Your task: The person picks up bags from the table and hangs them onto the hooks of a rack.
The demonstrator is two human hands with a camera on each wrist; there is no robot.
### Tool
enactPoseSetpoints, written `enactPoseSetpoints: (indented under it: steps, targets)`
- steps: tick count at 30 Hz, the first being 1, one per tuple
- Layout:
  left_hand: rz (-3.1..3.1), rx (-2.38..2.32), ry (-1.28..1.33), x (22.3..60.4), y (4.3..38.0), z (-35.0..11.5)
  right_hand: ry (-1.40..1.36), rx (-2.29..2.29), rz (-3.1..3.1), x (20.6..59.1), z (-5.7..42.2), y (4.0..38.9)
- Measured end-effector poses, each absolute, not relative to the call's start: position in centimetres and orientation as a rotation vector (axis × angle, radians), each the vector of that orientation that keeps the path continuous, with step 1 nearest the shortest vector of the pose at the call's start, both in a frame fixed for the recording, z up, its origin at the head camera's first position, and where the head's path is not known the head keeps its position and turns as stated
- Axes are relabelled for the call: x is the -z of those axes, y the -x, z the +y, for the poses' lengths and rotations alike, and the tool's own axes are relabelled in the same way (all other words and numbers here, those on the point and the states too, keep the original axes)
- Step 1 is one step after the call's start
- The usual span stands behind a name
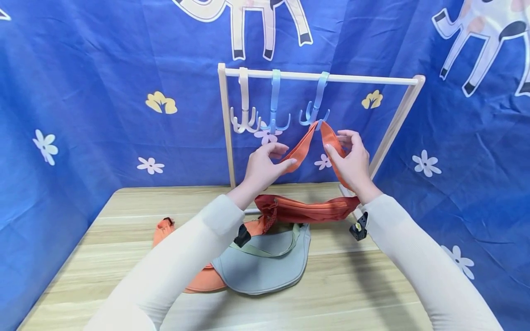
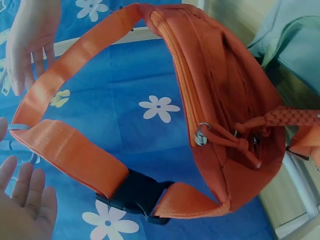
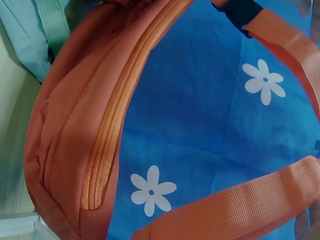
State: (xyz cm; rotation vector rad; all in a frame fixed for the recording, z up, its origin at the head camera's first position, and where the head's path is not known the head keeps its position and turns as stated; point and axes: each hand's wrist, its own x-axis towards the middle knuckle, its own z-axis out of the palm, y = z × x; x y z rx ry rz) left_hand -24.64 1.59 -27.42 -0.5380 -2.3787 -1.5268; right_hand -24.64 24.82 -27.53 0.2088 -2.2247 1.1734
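A red-orange waist bag point(image 1: 310, 209) hangs by its orange strap point(image 1: 304, 146) from a prong of the right-hand blue hook point(image 1: 315, 103). My left hand point(image 1: 267, 165) is beside the strap's left side, with thumb and fingers spread apart. On the other side, my right hand point(image 1: 349, 158) has its thumb along the strap and its fingers loosely extended. The left wrist view shows the strap's black buckle point(image 2: 137, 195) fastened and both hands around the loop without curling on it. An orange zipper point(image 3: 112, 135) runs along the bag's top.
A white hook point(image 1: 245, 103) and another blue hook point(image 1: 274, 103) hang farther left on the rack's rail point(image 1: 364, 79). Beneath the hanging bag, a grey-blue bag point(image 1: 265, 271) overlaps an orange bag point(image 1: 204, 281) on the wooden table point(image 1: 339, 294). Blue patterned cloth point(image 1: 103, 115) encloses the table.
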Motion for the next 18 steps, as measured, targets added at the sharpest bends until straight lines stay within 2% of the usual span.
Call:
enactPoseSetpoints:
  steps: [18]
  targets:
    - [-2.407, 1.536, 0.604, 30.4, 22.7, -2.4, -0.364, -1.172, -2.115, 30.6, 24.2, 22.6]
